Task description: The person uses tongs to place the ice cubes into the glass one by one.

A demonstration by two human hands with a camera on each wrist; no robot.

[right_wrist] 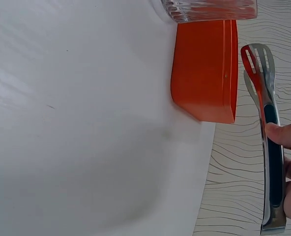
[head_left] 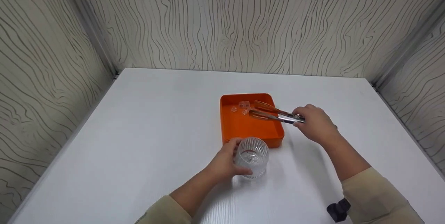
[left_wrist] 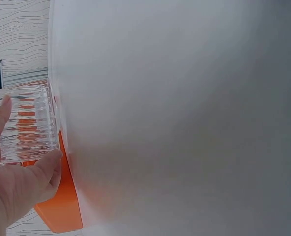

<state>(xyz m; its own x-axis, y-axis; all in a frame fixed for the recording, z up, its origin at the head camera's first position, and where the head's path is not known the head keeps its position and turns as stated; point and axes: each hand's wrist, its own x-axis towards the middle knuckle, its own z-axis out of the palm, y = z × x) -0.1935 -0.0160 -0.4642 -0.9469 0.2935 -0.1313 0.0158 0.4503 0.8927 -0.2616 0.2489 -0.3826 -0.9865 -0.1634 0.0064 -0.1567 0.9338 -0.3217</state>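
Note:
My left hand [head_left: 226, 163] grips a ribbed clear glass [head_left: 253, 158] from its left side, just in front of an orange tray [head_left: 243, 126]. In the left wrist view, thumb and fingers of the left hand [left_wrist: 22, 182] lie around the glass [left_wrist: 27, 123]. Metal tongs [head_left: 286, 117] are held in my right hand [head_left: 318, 123], their two slotted heads parted over the tray's right part. Several small clear pieces [head_left: 244, 104] lie at the back of the tray. The right wrist view shows the tongs [right_wrist: 272, 162] above the tray's rim, nothing visible between their heads.
A small black object [head_left: 338, 210] is on the white table [head_left: 156, 130] beside the right sleeve. Wood-patterned panels [head_left: 226, 22] stand behind the table and at both sides.

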